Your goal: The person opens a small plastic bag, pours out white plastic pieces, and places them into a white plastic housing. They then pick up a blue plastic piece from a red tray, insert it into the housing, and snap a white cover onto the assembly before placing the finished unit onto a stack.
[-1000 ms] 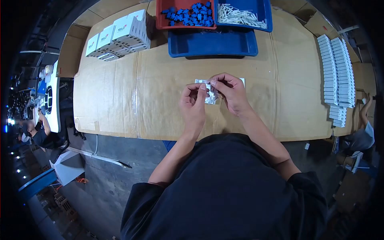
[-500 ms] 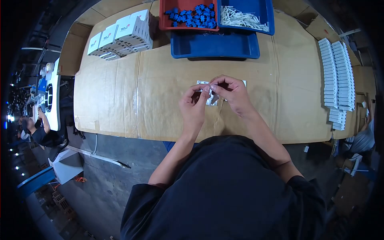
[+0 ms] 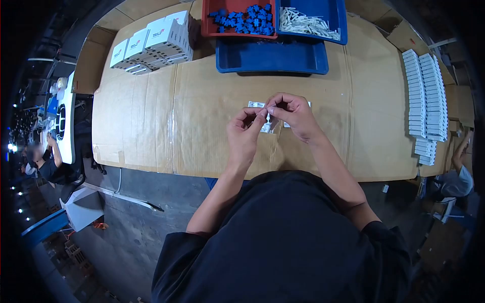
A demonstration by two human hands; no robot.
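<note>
My left hand point(image 3: 244, 132) and my right hand point(image 3: 298, 117) meet above the middle of the cardboard-covered table. Both are closed, thumb and fingertips pinched together. Between the fingertips is something small and pale, mostly hidden, so its kind cannot be made out. Directly beneath the hands lies a white printed piece point(image 3: 256, 104), partly covered by them. A blue tray point(image 3: 273, 58) stands just beyond the hands.
Behind that tray are a red bin point(image 3: 238, 36) of blue plastic parts and a blue bin point(image 3: 343, 30) of white sticks. White boxes point(image 3: 160, 31) are stacked at the back left; white slotted pieces point(image 3: 425, 96) line the right edge. People sit at both sides.
My right hand has shifted very slightly, its fingers lifting a little, while both hands keep pinching at the same spot. The person at the right has raised an arm.
</note>
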